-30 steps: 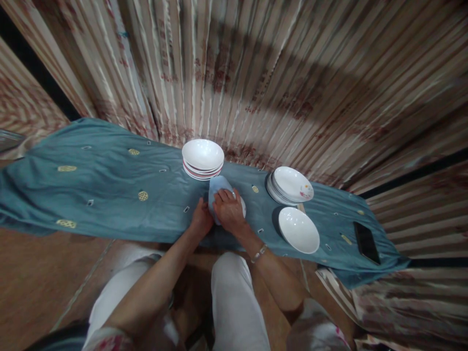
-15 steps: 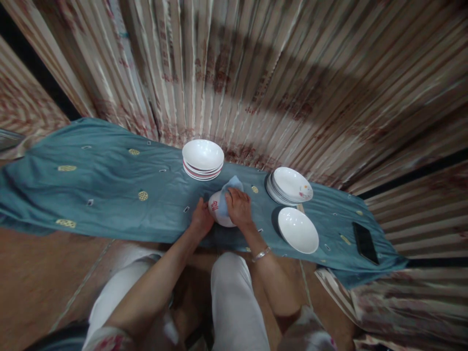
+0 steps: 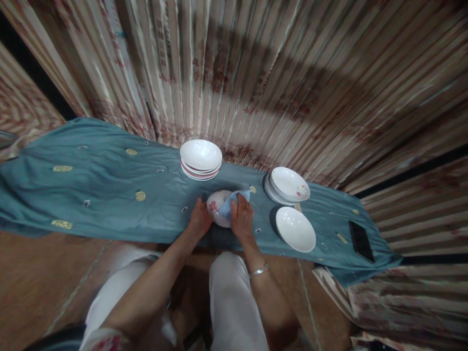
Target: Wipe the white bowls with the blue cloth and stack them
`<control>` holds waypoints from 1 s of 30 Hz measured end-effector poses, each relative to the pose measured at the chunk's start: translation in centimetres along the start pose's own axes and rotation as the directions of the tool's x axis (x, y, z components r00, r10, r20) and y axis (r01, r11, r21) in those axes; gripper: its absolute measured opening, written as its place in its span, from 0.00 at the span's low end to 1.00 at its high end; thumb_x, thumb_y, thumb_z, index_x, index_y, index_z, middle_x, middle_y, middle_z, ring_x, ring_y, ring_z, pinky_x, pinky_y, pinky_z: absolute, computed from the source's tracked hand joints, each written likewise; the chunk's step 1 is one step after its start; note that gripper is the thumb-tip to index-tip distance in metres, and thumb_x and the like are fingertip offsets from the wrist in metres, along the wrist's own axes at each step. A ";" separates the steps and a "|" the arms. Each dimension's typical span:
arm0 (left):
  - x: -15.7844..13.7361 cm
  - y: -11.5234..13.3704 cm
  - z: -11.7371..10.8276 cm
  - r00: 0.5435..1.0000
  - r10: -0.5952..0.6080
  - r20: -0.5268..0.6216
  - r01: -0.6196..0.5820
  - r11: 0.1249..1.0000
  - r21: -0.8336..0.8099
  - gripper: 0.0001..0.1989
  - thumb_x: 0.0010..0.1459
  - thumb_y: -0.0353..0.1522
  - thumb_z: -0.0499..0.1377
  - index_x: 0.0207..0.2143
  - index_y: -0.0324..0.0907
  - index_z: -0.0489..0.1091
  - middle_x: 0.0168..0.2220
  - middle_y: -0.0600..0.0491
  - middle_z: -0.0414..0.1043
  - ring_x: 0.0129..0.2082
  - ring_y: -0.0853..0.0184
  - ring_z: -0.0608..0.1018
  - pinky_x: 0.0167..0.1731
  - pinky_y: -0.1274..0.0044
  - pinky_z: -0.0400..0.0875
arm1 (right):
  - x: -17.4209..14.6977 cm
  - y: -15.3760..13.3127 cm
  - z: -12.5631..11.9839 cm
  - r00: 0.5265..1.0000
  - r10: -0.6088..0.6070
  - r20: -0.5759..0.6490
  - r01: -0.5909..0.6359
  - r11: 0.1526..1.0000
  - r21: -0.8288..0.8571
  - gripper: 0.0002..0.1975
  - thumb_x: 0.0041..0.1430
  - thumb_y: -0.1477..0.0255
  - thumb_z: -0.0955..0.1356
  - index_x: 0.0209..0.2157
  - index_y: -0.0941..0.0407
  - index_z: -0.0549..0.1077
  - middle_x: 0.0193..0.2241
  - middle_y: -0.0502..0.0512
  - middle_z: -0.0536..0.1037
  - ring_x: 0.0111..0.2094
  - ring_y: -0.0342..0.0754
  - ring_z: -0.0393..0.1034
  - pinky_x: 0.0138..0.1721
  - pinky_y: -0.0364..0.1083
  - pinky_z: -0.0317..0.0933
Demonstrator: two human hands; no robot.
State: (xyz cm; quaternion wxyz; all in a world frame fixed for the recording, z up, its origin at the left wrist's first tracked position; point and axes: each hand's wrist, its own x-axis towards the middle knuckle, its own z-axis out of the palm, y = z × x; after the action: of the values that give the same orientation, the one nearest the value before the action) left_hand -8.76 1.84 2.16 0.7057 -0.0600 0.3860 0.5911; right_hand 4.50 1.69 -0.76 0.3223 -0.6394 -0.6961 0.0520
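Observation:
A white bowl (image 3: 214, 206) with red marks on its outside is between my two hands near the front edge of the table, its outer side facing up. My left hand (image 3: 200, 218) grips the bowl at its left edge. My right hand (image 3: 242, 218) holds a light blue cloth (image 3: 231, 202) against the right part of the bowl; the fingers are closed on the cloth. The bowl's inside is hidden from me.
Behind the bowl stands a stack of white bowls (image 3: 201, 156) with red bands. To the right are a stack of plates or shallow bowls (image 3: 288, 184) and a single white bowl (image 3: 295, 229). A black phone (image 3: 361, 241) lies farther right on the teal tablecloth (image 3: 109, 195). A pleated curtain (image 3: 234, 73) hangs behind.
My right hand has shifted down and toward the bowl's right side, and the cloth now spreads out to the right over it. My left hand stays at the left edge.

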 end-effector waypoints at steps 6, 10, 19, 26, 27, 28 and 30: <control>0.6 0.0 -0.4 0.999 -0.009 0.030 0.010 1.000 -0.011 0.25 0.70 0.38 0.41 0.55 0.34 0.68 0.38 0.44 0.81 0.42 0.57 0.82 0.50 0.67 0.73 | -2.9 0.1 0.3 1.000 0.015 -0.017 -0.016 0.997 -0.071 0.26 0.72 0.65 0.54 0.61 0.67 0.62 0.58 0.75 0.69 0.61 0.58 0.62 0.59 0.59 0.59; 0.5 0.0 -0.3 0.999 0.001 0.039 -0.001 1.000 -0.006 0.25 0.70 0.39 0.40 0.55 0.34 0.69 0.38 0.43 0.81 0.43 0.57 0.82 0.50 0.66 0.73 | -5.0 -0.1 0.8 0.998 -0.003 -0.065 -0.002 0.997 -0.076 0.27 0.72 0.63 0.54 0.62 0.67 0.60 0.59 0.76 0.66 0.63 0.60 0.59 0.58 0.62 0.58; -0.2 0.0 0.0 0.999 0.029 0.038 -0.030 0.999 0.020 0.26 0.70 0.38 0.39 0.53 0.32 0.69 0.38 0.42 0.81 0.44 0.58 0.81 0.49 0.68 0.73 | -7.8 -1.4 0.5 0.996 -0.071 0.061 0.077 0.991 -0.113 0.26 0.69 0.68 0.57 0.63 0.67 0.60 0.63 0.76 0.62 0.66 0.63 0.52 0.60 0.65 0.56; -0.3 0.0 0.1 0.999 0.000 0.046 -0.001 1.000 0.009 0.26 0.70 0.38 0.39 0.52 0.33 0.69 0.37 0.43 0.81 0.41 0.59 0.82 0.47 0.68 0.75 | -7.9 -2.7 0.4 0.963 -0.209 0.169 0.238 0.955 -0.178 0.24 0.67 0.71 0.61 0.61 0.67 0.65 0.63 0.73 0.63 0.66 0.62 0.53 0.62 0.64 0.54; -0.3 0.1 0.1 0.999 -0.001 0.046 0.001 1.000 0.008 0.25 0.70 0.38 0.39 0.52 0.34 0.70 0.37 0.43 0.81 0.41 0.59 0.82 0.47 0.69 0.75 | -7.6 -2.8 0.3 0.953 -0.238 0.187 0.273 0.943 -0.189 0.24 0.66 0.71 0.62 0.60 0.67 0.66 0.63 0.73 0.64 0.67 0.62 0.53 0.63 0.63 0.53; -0.3 0.1 0.1 0.999 -0.002 0.044 0.002 1.000 0.007 0.25 0.70 0.38 0.39 0.52 0.34 0.70 0.36 0.43 0.81 0.40 0.60 0.82 0.47 0.69 0.75 | -7.3 -2.9 0.2 0.941 -0.270 0.206 0.309 0.931 -0.194 0.23 0.66 0.71 0.63 0.60 0.67 0.66 0.63 0.73 0.64 0.67 0.61 0.52 0.64 0.62 0.51; -0.3 0.2 0.1 0.999 -0.006 0.036 0.006 1.000 0.009 0.25 0.70 0.38 0.40 0.50 0.35 0.72 0.35 0.44 0.81 0.41 0.60 0.82 0.47 0.70 0.74 | -6.4 -3.2 0.0 0.913 -0.327 0.243 0.376 0.906 -0.194 0.24 0.66 0.71 0.64 0.61 0.66 0.65 0.63 0.71 0.64 0.68 0.59 0.50 0.66 0.61 0.49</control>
State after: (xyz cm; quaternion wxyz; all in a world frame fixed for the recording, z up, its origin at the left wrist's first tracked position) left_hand -8.88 1.69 2.43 0.7147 -0.0472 0.3756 0.5882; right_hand 1.58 -4.82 -1.71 0.1743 -0.5276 -0.8310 -0.0250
